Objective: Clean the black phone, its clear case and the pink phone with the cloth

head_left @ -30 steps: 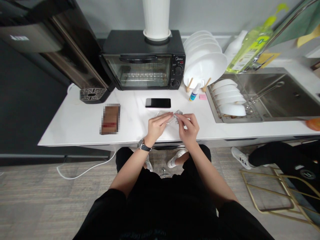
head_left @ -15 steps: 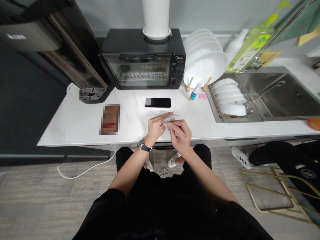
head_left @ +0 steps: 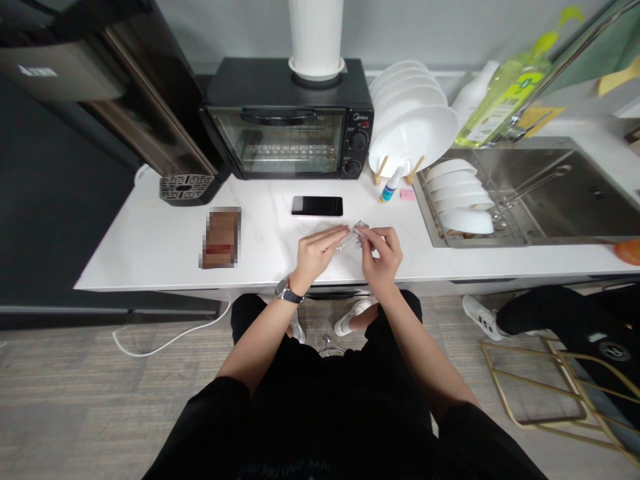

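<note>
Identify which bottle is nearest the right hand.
The small blue-labelled bottle, in front of the plates; the white bottle and green bottle stand farther back.

Crinkled clear plastic film, smooth marble-look countertop, glossy smartphone screen, matt toaster oven casing, glass oven door, satin metal sink, glossy dinner plates

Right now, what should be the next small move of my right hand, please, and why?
I would perhaps ease the right hand a little toward the left hand: it pinches a clear, crinkled thing, and only a small gap parts the two hands.
</note>
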The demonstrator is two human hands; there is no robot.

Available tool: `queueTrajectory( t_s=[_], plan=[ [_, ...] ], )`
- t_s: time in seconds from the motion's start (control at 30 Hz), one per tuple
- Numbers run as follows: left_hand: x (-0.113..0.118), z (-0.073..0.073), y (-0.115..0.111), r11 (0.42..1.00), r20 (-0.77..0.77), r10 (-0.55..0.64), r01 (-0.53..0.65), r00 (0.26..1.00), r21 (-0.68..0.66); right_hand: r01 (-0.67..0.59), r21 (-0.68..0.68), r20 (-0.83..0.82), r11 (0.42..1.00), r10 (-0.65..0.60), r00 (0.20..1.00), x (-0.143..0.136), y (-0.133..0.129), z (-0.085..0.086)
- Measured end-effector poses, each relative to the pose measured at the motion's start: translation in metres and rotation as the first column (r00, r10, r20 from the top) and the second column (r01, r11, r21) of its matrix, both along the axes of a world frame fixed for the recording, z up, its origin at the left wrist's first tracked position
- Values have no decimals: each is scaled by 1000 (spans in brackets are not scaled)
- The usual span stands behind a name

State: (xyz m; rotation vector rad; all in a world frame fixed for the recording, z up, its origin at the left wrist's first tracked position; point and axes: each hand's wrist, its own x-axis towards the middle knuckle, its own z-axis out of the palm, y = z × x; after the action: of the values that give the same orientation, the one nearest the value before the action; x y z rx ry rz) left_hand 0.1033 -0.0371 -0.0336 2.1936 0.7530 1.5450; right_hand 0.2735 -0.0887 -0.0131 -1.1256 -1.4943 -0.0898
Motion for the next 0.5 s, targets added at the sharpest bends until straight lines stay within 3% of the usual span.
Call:
queueTrajectory(
  t_s=[0.23, 0.5],
  plan=[
    [1, 1, -1, 1000, -14, 5, -6, 1000, -29, 17, -13, -6, 1000, -17, 1000, -11, -8, 0],
    [-1, 1, -1, 1000, 7, -24, 24, 1000, -12, -124, 43, 55, 991, 122, 991, -36, -23, 2]
  ],
)
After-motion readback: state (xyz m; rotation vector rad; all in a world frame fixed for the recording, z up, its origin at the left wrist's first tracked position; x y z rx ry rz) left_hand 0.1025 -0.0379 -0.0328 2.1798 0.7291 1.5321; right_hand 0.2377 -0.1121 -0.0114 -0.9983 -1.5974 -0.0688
